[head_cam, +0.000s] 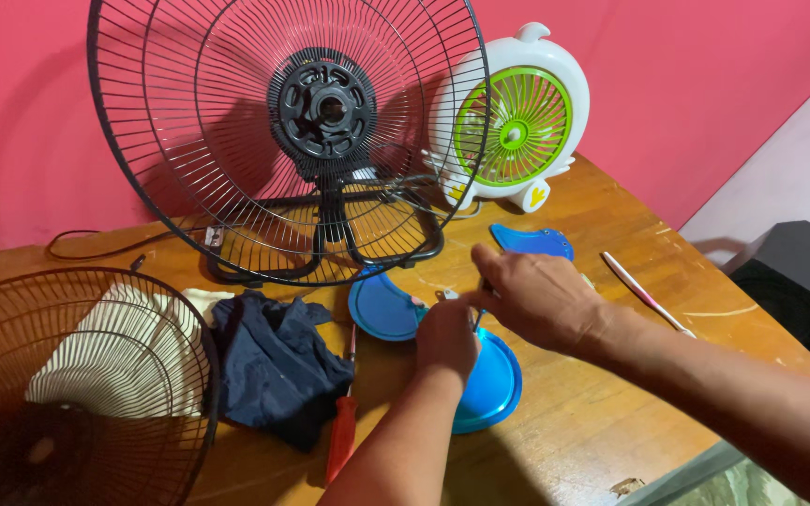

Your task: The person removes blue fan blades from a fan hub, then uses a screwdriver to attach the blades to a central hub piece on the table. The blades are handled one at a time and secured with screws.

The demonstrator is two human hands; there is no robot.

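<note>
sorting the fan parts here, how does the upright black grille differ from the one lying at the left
The upright grille stands on its stand with a black motor hub at its centre; the loose grille lies tilted at the table's left edge, off any stand. A cream cloth lies behind the loose one's wires; a pink wall shows through the upright one. Both are round, black wire guards.

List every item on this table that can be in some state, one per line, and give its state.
Black fan: upright, front guard and blades off.
Loose guard: lying flat at the left.
Blue blade assembly: off the fan, flat on the table.
Small white and green fan: upright, not spinning.
Dark cloth: crumpled.
Red screwdriver: lying unused.
Left hand: closed on the blade hub.
Right hand: gripping a small tool.
</note>
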